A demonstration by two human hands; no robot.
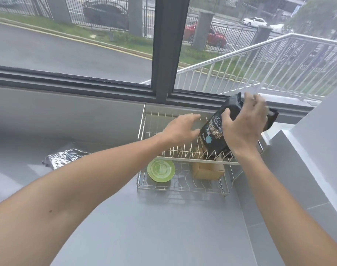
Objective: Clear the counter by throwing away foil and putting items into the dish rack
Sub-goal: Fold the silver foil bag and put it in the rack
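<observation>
A two-tier wire dish rack [183, 186] stands on the grey counter by the window. My right hand [244, 125] grips a black coffee bag [213, 135], tilted, with its bottom resting in the rack's upper tier. My left hand [181, 128] hovers over the upper tier just left of the bag, fingers spread, holding nothing. On the lower tier lie a green saucer [161, 170] and a brown wooden box [208, 170]. A crumpled piece of foil [62, 158] lies on the counter to the left, partly hidden behind my left forearm.
The grey counter [154, 227] stretches toward me and to the left. A wall ledge [298, 169] rises close to the rack's right side. The window sill [87, 87] runs behind the rack.
</observation>
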